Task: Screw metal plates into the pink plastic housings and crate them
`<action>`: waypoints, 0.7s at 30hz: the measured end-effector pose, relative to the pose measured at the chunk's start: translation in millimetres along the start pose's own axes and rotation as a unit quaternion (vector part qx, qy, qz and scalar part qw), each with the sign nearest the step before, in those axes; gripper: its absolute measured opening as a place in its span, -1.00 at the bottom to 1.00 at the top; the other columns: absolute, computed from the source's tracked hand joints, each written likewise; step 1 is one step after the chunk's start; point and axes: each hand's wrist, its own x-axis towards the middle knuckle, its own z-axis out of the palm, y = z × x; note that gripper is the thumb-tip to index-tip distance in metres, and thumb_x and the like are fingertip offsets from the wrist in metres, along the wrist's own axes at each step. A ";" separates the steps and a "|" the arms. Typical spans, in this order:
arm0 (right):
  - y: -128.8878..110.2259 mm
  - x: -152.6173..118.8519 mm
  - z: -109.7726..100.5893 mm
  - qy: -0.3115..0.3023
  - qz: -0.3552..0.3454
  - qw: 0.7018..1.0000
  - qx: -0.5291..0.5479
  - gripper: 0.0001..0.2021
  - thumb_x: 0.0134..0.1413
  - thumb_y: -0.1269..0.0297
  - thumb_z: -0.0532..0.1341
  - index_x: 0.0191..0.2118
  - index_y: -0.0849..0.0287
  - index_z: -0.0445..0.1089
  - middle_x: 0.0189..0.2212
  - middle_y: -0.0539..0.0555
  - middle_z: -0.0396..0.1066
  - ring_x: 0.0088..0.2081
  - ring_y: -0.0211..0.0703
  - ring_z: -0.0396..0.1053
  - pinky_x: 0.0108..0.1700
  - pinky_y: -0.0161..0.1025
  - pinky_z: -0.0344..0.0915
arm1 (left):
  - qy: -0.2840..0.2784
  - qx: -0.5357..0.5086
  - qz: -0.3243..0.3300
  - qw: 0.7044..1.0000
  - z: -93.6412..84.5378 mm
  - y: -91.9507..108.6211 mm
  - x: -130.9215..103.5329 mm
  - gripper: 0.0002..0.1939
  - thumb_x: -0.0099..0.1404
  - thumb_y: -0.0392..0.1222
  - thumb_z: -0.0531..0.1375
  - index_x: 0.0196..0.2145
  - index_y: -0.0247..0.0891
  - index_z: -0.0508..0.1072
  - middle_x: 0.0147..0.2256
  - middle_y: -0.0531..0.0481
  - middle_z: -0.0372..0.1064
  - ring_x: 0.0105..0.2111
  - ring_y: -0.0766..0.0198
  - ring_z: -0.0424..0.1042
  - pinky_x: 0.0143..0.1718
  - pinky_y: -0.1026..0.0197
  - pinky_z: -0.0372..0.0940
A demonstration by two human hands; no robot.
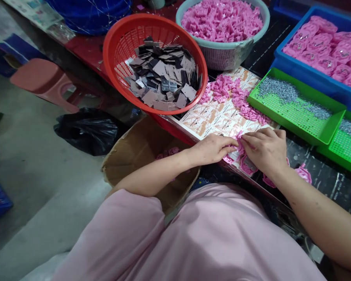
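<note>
My left hand (212,149) reaches in from the left, thumb and fingers pinched on a small pink plastic part at the table's front edge. Facing it, my right hand (265,150) has its fingers bent down over the same spot, touching pink plastic. Below and between the hands lies a pink frame piece (247,166) with a greyish plate in it, partly covered by the right hand. Loose small pink parts (225,91) are heaped on the patterned sheet (210,117) beyond the hands. More pink pieces (304,173) lie beside my right wrist.
A red basket (111,54) holds grey and black plates. Behind stands a grey-green basket (222,52) of pink parts. Green trays (298,125) with small metal pieces and a blue crate (316,76) of pink assemblies stand right. A cardboard box (128,160) is below the table edge.
</note>
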 end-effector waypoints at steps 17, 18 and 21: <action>-16.5 3.1 -9.1 -0.019 -0.088 0.986 -0.143 -0.76 0.24 0.25 0.09 -0.30 0.20 0.47 -0.24 0.13 0.49 -0.08 0.02 0.24 0.00 -0.04 -0.04 | -0.008 -0.150 -0.097 0.984 -1.6 -7.4 10.8 -0.80 0.31 -0.25 0.19 -0.13 -0.30 0.52 -0.49 0.06 0.48 -0.47 0.38 0.46 -0.33 0.34 0.30; -15.0 4.4 -8.9 -0.028 -0.083 0.988 -0.129 -0.76 0.24 0.25 0.09 -0.30 0.19 0.48 -0.25 0.13 0.49 -0.09 0.03 0.24 -0.02 -0.03 -0.03 | -0.005 -0.206 -0.131 0.970 -2.0 -8.1 12.2 -0.78 0.31 -0.23 0.19 -0.11 -0.32 0.51 -0.55 0.10 0.44 -0.57 0.42 0.41 -0.42 0.37 0.28; -7.3 5.0 -10.9 -0.044 -0.056 0.995 -0.076 -0.74 0.26 0.26 0.07 -0.31 0.16 0.49 -0.26 0.10 0.52 -0.13 0.02 0.29 -0.02 0.01 0.00 | 0.005 -0.367 -0.205 0.907 -3.9 -8.2 16.5 -0.69 0.31 -0.14 0.22 -0.06 -0.39 0.45 -0.57 0.09 0.42 -0.73 0.50 0.24 -0.64 0.41 0.16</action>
